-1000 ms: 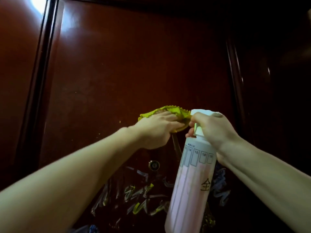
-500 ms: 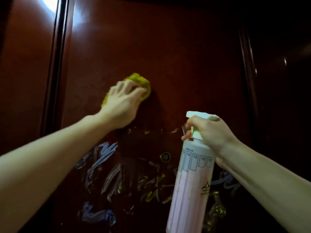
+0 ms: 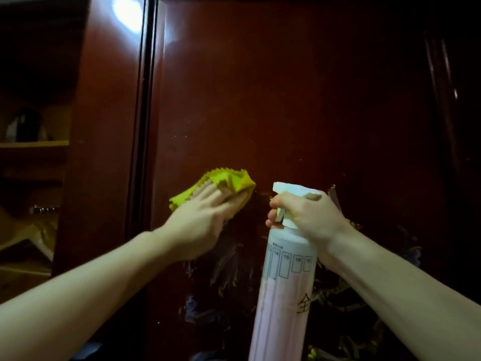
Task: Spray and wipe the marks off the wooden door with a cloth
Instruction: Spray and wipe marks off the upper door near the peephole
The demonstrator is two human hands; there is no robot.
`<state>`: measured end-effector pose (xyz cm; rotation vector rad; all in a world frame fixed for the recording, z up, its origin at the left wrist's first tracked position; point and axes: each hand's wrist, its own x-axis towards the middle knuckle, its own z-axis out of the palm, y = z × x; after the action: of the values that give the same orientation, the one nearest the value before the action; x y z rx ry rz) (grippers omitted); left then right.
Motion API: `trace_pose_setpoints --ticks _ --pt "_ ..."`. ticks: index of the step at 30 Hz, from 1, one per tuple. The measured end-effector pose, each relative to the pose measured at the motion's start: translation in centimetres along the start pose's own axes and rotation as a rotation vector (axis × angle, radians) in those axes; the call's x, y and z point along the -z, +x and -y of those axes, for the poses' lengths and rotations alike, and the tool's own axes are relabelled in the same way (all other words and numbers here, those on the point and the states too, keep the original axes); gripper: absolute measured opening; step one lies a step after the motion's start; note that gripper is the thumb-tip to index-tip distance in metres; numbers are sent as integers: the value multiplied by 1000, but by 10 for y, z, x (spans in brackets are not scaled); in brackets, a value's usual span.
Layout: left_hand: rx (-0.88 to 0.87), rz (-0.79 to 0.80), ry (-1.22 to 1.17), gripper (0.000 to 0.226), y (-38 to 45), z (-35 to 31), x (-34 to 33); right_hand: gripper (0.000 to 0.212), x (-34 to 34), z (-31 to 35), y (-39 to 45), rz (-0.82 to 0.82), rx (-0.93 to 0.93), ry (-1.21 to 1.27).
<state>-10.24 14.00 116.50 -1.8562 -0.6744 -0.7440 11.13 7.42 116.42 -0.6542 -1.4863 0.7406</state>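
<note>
Back from the upper left: left hand pressing crumpled yellow cloth flat-fingered onto dark wooden door. Right hand wrapped around pink spray bottle. Smeared marks below, still unwiped.

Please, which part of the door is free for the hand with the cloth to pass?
Free: the bare door panel above the yellow cloth and spray bottle. Crowded: below, the smeared marks between both forearms; rightward, the right hand holds the bottle.
</note>
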Motion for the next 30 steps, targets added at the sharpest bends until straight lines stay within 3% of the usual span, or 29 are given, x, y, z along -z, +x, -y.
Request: trace_pose_setpoints --ticks 3,4,6,9,11,15,19,25,30 --pt "-5 230 -11 59 1 -3 -14 14 -6 -5 3 -45 14 -139" --pt "-4 226 -19 60 7 0 -13 20 -7 -5 3 -59 10 -192" --pt "-17 70 -4 59 24 8 -8 27 -8 -7 4 -89 10 -231" --pt "207 -92 -62 55 44 12 7 17 -10 -10 6 -49 4 -136" --pt "234 -74 -95 58 41 4 7 5 -13 -10 7 -36 6 -60" --pt "-10 94 -86 63 -21 -25 1 5 -18 -10 5 -78 0 -70" --pt "-59 133 -35 58 -48 -22 4 4 -20 -7 0 -45 -28 -36" --pt "235 -14 -51 53 15 21 18 4 -16 1 -3 -33 -14 2" --pt "323 -137 -115 45 51 31 21 11 -7 -4 -3 -74 23 -140"
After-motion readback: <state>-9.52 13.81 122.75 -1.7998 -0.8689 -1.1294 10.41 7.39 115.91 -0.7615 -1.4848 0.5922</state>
